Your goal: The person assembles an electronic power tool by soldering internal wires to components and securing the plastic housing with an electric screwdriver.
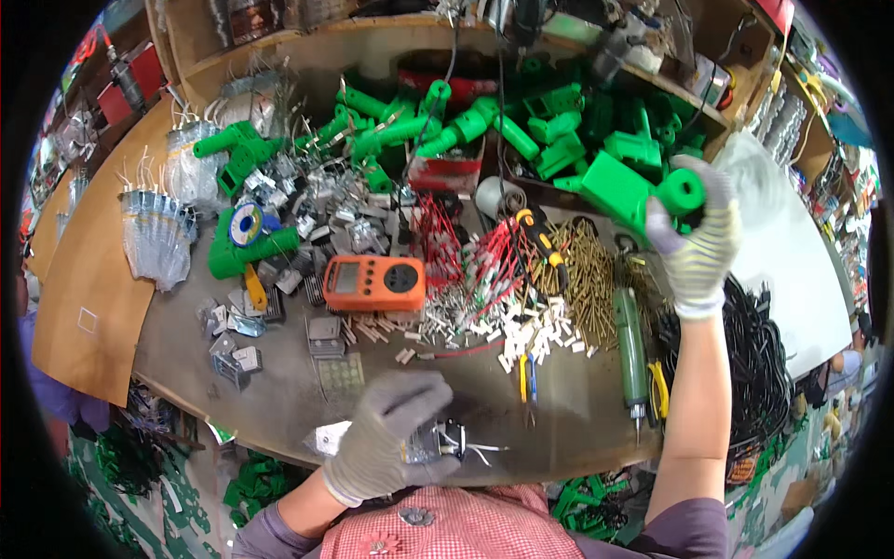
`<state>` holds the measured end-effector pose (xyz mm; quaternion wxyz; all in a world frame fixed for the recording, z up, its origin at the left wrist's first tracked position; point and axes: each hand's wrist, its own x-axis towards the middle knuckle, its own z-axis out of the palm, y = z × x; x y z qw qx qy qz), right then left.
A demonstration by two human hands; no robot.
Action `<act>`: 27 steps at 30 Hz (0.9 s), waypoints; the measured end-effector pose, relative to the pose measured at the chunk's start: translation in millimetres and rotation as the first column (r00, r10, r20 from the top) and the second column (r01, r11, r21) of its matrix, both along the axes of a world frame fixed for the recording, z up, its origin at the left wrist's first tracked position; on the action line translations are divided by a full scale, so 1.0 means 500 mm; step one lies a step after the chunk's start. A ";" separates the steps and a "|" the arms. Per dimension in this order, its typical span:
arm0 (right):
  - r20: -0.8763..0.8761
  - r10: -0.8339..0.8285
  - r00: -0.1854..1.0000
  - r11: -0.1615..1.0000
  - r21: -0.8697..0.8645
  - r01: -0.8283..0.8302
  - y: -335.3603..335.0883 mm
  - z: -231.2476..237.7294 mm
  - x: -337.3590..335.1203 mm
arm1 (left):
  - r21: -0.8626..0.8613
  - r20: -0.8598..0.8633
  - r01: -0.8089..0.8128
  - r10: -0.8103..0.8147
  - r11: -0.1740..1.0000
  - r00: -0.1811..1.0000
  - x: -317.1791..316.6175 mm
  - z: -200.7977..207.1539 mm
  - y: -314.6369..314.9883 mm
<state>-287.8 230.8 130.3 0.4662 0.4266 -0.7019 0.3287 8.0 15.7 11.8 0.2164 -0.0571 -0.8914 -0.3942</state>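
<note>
My left hand (386, 438), in a grey striped knit glove, is closed at the table's near edge. It grips a small clear-wrapped part (424, 445) with a dark end and thin white wires (484, 451) sticking out to the right; the fingers hide some of it. At the right of the pile, my gloved right hand (703, 238) curls its fingers and thumb round the round end of a green plastic housing (615, 191). Other green housings (461, 126) lie heaped behind it. Beside the left hand lies a small white piece (331, 438).
An orange meter (375, 283) sits mid-table near red wires (438, 242), white connectors (549, 331) and brass screws (589, 279). A green electric screwdriver (629, 340) and yellow-handled pliers (658, 391) lie near black cables (745, 354). Clear-bagged parts (154, 233) rest on cardboard (98, 317) at left.
</note>
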 end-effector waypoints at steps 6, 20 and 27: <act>0.729 0.606 0.317 0.787 -0.491 -0.373 -0.039 -0.028 0.268 | -0.549 -0.480 -0.307 0.008 0.778 0.877 -0.047 0.125 0.032; 0.688 0.628 0.363 0.613 -0.149 -0.776 -0.020 -0.157 0.366 | 0.354 0.315 0.206 -0.324 0.912 0.892 0.050 0.038 0.013; 0.817 0.238 0.525 0.810 0.131 -0.572 0.073 -0.110 0.275 | 0.728 0.062 -0.032 -0.018 0.685 0.998 0.067 0.025 -0.012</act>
